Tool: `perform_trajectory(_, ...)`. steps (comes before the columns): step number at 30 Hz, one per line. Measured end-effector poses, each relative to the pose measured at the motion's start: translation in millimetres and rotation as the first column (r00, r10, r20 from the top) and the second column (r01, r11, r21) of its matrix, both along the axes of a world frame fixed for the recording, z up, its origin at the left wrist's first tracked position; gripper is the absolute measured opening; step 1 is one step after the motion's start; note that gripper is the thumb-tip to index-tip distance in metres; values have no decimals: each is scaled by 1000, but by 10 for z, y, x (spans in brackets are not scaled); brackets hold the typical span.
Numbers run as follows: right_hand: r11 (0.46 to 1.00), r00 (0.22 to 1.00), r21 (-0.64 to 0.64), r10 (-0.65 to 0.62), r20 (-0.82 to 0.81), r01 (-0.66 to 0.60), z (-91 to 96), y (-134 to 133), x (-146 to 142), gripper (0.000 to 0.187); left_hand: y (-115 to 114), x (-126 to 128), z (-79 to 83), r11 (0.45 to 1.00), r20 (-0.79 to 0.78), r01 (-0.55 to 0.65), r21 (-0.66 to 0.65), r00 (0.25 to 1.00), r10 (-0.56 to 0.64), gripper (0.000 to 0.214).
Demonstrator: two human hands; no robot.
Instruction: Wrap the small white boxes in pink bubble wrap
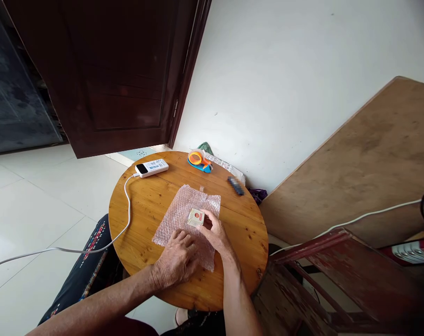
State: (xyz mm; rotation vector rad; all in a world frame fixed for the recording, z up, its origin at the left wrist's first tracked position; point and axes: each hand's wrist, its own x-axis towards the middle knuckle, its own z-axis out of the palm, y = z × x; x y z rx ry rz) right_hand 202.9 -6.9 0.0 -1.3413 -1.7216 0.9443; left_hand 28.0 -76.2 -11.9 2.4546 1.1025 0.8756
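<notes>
Head view: the right hand (217, 233) holds the small box (197, 217) between thumb and fingers above the bubble wrap (177, 210); the left hand (178, 257) rests half-curled on the wrap, its grip unclear; the box seems light, stiff, crushable, best held by opposite sides; the wrap soft, slippery, better taken at an edge

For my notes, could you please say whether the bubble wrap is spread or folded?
Spread: the bubble wrap lies out on the table, reaching past the box; whether doubled, I cannot tell.
</notes>
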Motion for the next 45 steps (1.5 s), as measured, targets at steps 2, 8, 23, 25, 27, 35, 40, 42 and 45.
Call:
perform_trajectory(2,1000,1000,18,-2,31,2,-22,-2,15,47,-14,-66,54,1000,12,16,-2,1000,-16,11)
perform_trajectory(8,998,995,60,-15,101,9,-27,-12,19,50,50,-475,144,997,-168,-72,8,983,73,40)
perform_trajectory(23,998,991,59,-17,134,10,44,-34,6,46,169,-502,37,997,-232,-32,66,972,47,15)
perform_trajectory(25,998,990,65,-14,142,5,47,-39,1,46,177,-505,34,995,-180,-36,88,982,52,15)
perform_trajectory(27,997,989,74,-9,148,-2,41,-41,-1,46,199,-498,77,993,-115,-44,113,992,57,16)
perform_trajectory(35,996,972,-57,47,-231,-62,80,-43,195,59,541,-323,468,984,-138,-176,32,974,178,15)
perform_trajectory(40,995,946,-20,86,-314,-97,179,-72,302,70,853,-153,525,963,-181,-256,-83,954,238,14)
perform_trajectory(42,999,979,-35,9,-204,-17,170,-71,253,59,941,-130,494,958,-171,-259,-125,957,236,15)
perform_trajectory(45,985,981,-42,-171,-94,168,106,-50,137,25,1013,-172,429,951,-82,-217,-219,976,204,14)
